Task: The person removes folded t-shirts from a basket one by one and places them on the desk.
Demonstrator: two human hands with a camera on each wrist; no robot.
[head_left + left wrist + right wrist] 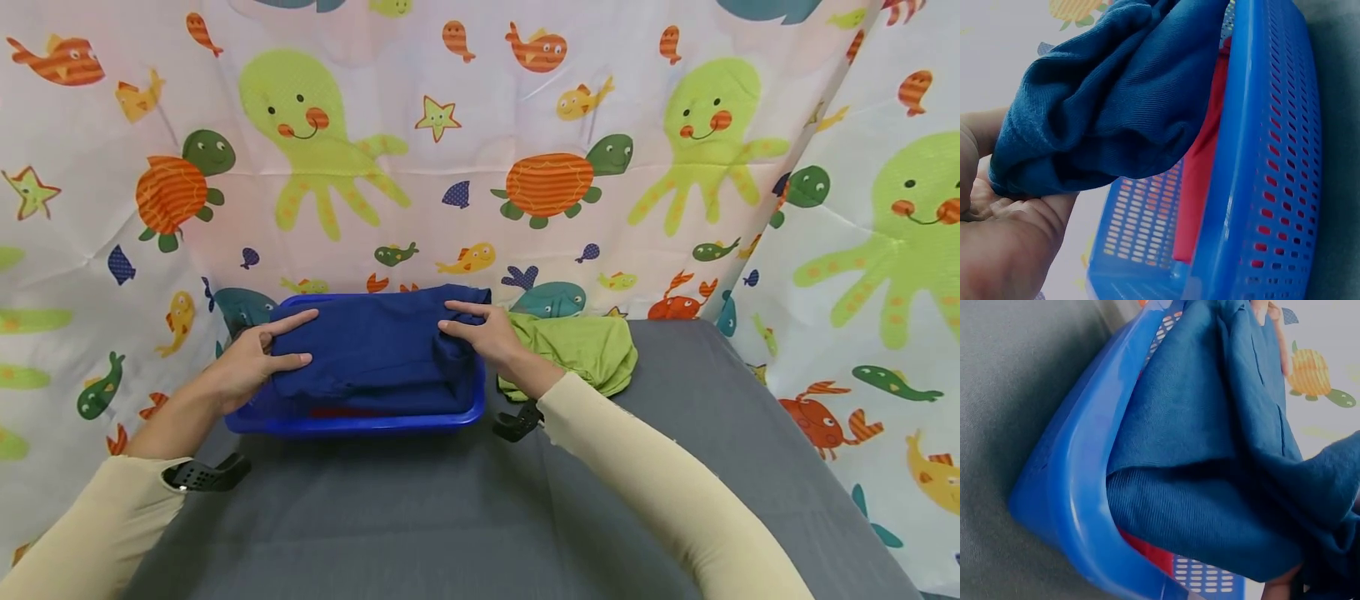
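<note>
A folded dark blue cloth [367, 342] is held over a blue plastic basket [352, 427], covering most of its opening. My left hand [242, 371] grips the cloth's left end between thumb and fingers, some of them underneath, as the left wrist view shows. At the other end my right hand [491, 335] holds the cloth, its fingers partly hidden by folds in the right wrist view. Inside the basket, below the blue cloth, lies a red cloth [1200, 169], partly visible past the rim. The basket has perforated walls.
To the right of the basket a crumpled lime green cloth [581, 350] lies on the grey-covered table [420, 517]. Behind and at both sides hangs a white curtain [465, 75] printed with sea animals.
</note>
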